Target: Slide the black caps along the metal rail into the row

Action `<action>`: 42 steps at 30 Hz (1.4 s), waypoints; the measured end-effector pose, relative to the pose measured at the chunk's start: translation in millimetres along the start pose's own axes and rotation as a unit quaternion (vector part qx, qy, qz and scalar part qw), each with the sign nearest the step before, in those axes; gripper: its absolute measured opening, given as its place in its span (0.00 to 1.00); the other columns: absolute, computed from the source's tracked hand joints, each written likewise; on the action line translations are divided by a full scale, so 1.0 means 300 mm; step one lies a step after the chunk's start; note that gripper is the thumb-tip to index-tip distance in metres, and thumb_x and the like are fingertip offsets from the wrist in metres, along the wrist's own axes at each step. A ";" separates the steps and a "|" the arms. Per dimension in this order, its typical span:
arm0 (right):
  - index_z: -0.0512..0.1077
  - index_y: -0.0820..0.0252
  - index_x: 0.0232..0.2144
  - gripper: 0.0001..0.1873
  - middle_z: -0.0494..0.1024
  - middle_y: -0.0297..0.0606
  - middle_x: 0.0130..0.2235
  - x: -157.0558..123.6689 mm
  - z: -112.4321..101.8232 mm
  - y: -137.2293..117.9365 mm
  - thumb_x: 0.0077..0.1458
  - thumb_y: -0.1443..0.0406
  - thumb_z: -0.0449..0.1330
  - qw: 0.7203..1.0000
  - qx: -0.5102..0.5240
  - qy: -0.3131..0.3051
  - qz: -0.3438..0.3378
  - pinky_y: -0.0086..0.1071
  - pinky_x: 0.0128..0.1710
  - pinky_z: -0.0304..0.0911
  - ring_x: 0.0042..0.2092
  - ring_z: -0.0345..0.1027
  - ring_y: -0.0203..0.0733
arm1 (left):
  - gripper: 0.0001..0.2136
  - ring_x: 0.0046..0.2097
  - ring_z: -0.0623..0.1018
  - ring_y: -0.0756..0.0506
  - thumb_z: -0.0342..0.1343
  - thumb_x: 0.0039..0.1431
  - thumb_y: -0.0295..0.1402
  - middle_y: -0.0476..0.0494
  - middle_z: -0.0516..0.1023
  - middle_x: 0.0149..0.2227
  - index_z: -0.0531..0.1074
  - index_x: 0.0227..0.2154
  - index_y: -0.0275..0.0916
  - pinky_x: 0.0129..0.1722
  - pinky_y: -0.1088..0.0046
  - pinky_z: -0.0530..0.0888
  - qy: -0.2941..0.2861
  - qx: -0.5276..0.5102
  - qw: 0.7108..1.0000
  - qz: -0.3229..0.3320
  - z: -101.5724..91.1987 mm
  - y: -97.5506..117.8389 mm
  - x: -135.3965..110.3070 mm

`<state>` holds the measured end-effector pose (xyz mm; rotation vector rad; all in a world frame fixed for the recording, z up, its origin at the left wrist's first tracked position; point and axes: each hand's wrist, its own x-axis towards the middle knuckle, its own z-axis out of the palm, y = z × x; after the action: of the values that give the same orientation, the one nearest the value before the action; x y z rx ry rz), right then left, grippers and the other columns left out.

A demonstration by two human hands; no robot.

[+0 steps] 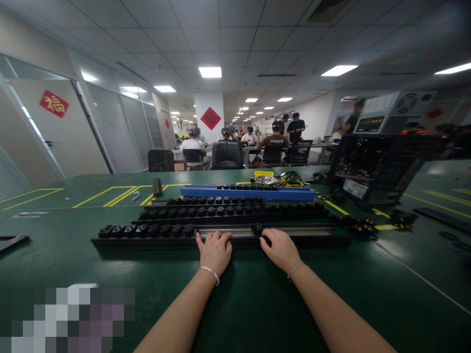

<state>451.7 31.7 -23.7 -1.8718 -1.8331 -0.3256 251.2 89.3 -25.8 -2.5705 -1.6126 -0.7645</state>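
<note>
Low in the middle of the frame, the left hand lies on the nearest black rail, fingers pressed together and laid over its top. Just to its right, the right hand pinches a black knob seated on that rail (fingertips partly hidden). More knobs line the rail's left stretch on the green surface.

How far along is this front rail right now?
Done: a row of black pieces sits along the left part of the front rail. In hand: the right hand pinches one more black piece on the rail, while the left hand rests on it. Left: the rail's right stretch is bare.
</note>
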 end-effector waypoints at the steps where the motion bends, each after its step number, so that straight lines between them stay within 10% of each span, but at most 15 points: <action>1: 0.71 0.57 0.31 0.12 0.76 0.36 0.34 0.000 -0.001 0.000 0.56 0.62 0.49 1.000 -0.003 0.001 0.000 0.31 0.40 0.57 0.37 0.66 0.37 | 0.14 0.47 0.69 0.43 0.45 0.58 0.35 0.48 0.75 0.40 0.72 0.44 0.53 0.58 0.39 0.41 0.000 -0.002 1.000 0.001 0.000 -0.001 0.000; 42: 0.71 0.57 0.27 0.14 0.73 0.37 0.32 -0.005 -0.026 0.013 0.57 0.63 0.47 0.998 -0.048 0.022 0.032 0.31 0.35 0.55 0.35 0.65 0.37 | 0.14 0.47 0.69 0.43 0.45 0.59 0.35 0.48 0.75 0.40 0.72 0.44 0.53 0.58 0.39 0.40 0.001 -0.011 1.000 0.002 0.001 -0.001 0.000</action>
<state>456.7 26.6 -18.5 -1.9669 -1.7524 -0.4369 251.1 89.5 -26.3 -2.5855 -1.6080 -0.7898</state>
